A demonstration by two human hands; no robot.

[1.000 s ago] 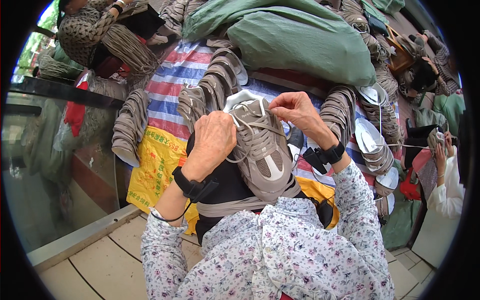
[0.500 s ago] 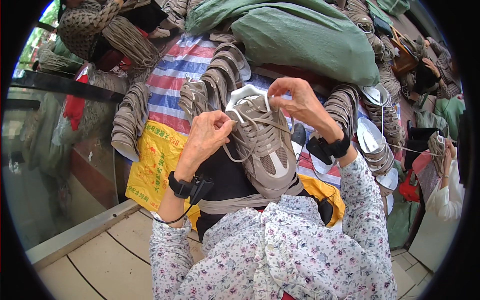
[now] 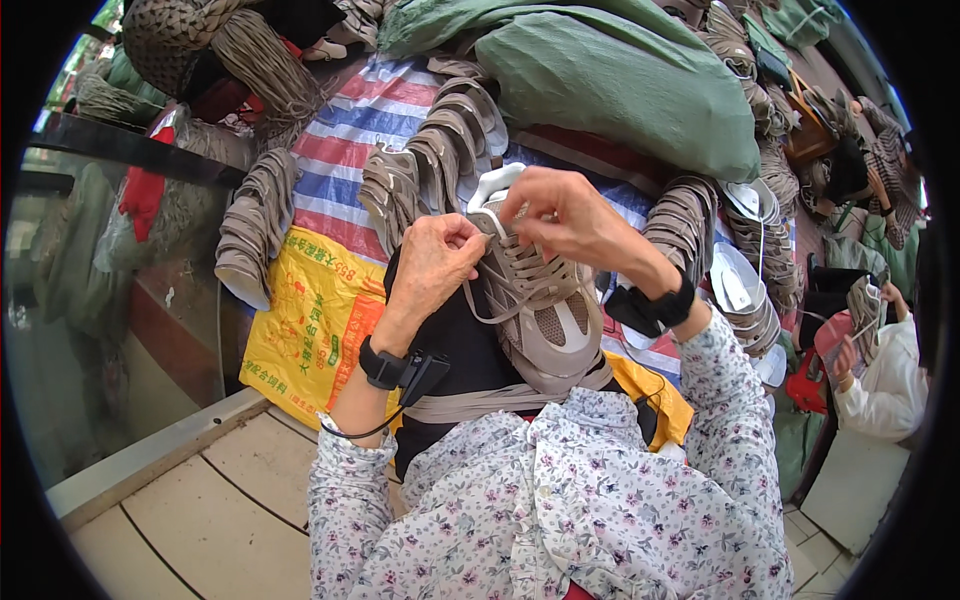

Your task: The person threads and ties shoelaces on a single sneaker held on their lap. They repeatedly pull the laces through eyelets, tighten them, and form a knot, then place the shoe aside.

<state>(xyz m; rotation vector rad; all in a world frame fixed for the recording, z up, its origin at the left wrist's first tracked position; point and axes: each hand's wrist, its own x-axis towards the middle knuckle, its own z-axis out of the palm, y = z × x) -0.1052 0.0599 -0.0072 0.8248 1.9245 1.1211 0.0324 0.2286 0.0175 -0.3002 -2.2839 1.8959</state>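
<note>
A grey-brown sneaker (image 3: 545, 330) rests on my lap, toe toward me, its collar pale inside. A flat shoelace (image 3: 487, 318) is threaded across its front and hangs in a loop on the left side. My left hand (image 3: 435, 265) pinches the shoelace at the upper left eyelets. Over the tongue, my right hand (image 3: 575, 220) has its fingers curled together; whatever is between them is hidden. A bundle of grey laces (image 3: 470, 404) lies across my lap below the toe.
Nested shoe uppers (image 3: 440, 150) stand in rows on a striped sheet (image 3: 345, 135). More stacks (image 3: 255, 230) are at left and right. A green sack (image 3: 620, 85) lies behind. A yellow bag (image 3: 300, 330) is left; a glass panel (image 3: 120, 300) borders it. A co-worker (image 3: 885, 375) sits right.
My right hand has moved left and down, from the shoe's right collar to over the tongue. My left hand stays at the left eyelets. The shoe has shifted slightly right.
</note>
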